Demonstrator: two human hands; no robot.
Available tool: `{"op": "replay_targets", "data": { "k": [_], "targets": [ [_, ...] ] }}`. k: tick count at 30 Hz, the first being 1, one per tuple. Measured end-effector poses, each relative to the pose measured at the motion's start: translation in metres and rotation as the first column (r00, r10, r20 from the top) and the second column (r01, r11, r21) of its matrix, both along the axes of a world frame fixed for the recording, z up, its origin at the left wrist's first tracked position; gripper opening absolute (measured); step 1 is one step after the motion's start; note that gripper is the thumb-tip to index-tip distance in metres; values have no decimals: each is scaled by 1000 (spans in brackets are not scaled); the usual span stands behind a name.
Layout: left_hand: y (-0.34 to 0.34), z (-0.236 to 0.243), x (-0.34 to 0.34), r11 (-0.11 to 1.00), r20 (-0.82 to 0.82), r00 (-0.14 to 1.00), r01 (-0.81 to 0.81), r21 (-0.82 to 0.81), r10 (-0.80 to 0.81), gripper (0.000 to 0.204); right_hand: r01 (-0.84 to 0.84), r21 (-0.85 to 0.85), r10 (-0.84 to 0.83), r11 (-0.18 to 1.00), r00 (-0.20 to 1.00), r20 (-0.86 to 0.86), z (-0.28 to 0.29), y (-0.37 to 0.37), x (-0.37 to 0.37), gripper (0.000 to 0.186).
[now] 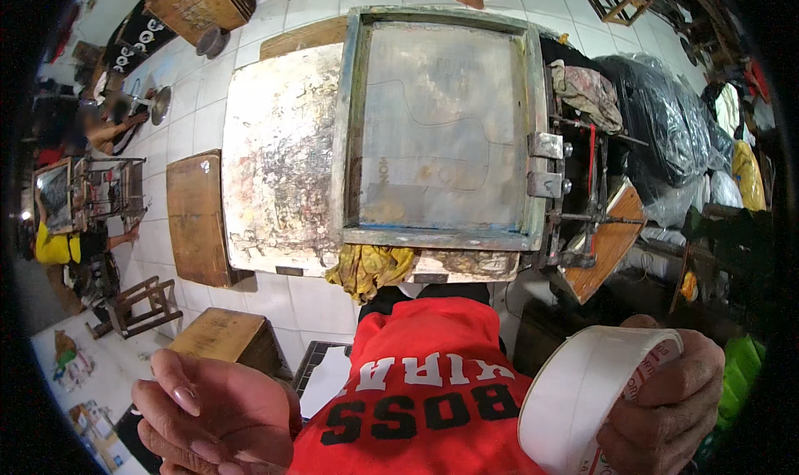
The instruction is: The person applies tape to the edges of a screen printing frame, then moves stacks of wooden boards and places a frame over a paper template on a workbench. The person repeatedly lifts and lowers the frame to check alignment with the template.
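My right hand (pixel 666 400) grips a wide roll of whitish tape (pixel 562 392) at the lower right, with its fingers around the rim and into the core. Red print shows on the inside of the core. At the lower left, my left hand (pixel 220 408) is held palm inward with loosely curled fingers, the upper finger apart from the others, and nothing visible in it. Ahead lies a screen-printing frame (pixel 354 134) with a greyish mesh (pixel 441 125) bearing a faint outlined shape. Metal hinge clamps (pixel 546 165) hold its right side. Neither hand touches the frame.
The frame rests on a paint-stained table (pixel 279 159). A yellow-brown rag (pixel 370 271) hangs over its near edge. Wooden boxes (pixel 220 338) and a stool (pixel 141 308) stand to the left. Black plastic-wrapped bundles (pixel 649 117) crowd the right. Other people (pixel 112 129) are at the far left.
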State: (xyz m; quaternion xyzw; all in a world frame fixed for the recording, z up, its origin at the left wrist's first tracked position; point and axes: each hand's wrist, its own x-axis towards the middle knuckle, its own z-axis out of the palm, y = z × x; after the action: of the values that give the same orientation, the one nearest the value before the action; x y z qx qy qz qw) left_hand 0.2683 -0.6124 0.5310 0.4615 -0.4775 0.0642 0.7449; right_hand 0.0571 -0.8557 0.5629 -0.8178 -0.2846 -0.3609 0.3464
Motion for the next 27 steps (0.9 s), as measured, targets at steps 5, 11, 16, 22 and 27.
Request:
{"op": "replay_targets", "data": {
  "k": [5, 11, 16, 22, 27],
  "targets": [
    [11, -16, 48, 1000, -86, 996, -7, 26, 9, 10, 255, 29, -253, 966, 965, -75, -26, 41, 46, 13],
    [54, -18, 112, 971, -170, 964, 222, 87, -205, 31, 543, 180, -452, 820, 808, -379, -228, 124, 182, 45],
    [76, -30, 139, 965, 49, 969, 234, 114, -241, 72, 271, -214, -345, 938, 737, -581, -350, 205, 288, 68],
    [90, -26, 145, 975, 31, 974, 224, 2, -224, 75, 500, -253, -539, 828, 589, -602, -349, 188, 225, 39],
    [76, -15, 108, 985, -135, 977, 157, -77, -167, 59, 216, -608, -564, 764, 681, -467, -354, 162, 218, 17]
  ]
}}
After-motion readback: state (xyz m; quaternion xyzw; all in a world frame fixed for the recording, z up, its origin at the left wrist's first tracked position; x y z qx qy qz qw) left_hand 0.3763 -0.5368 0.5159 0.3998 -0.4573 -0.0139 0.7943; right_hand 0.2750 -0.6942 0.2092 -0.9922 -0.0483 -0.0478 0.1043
